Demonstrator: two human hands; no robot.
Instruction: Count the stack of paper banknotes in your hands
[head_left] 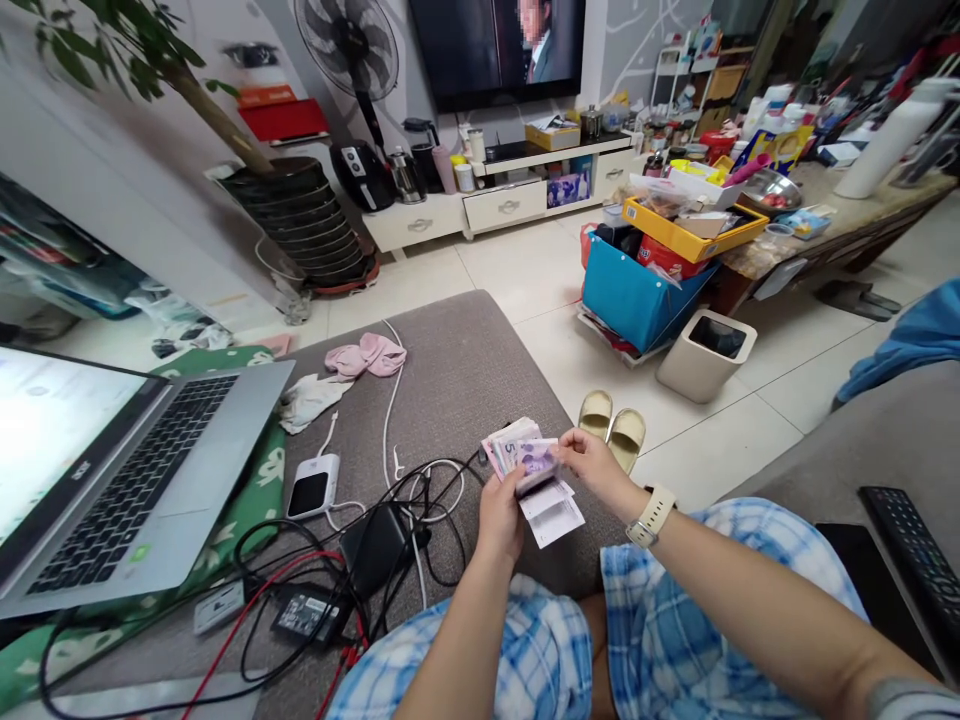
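My left hand (501,512) grips a fanned stack of banknotes (517,452) together with white paper slips (553,510) hanging below it. My right hand (592,462), with a watch on its wrist, pinches the right edge of the top purple note. Both hands hover over the grey sofa cushion (465,370), just above my knees in blue plaid shorts.
An open laptop (112,470) rests on a green cushion at left. Tangled cables, a power bank (313,486) and chargers (375,548) lie on the sofa. Pink cloth (367,356), slippers (611,420), a bin (705,352), a blue box (637,295) and a remote (911,550) surround me.
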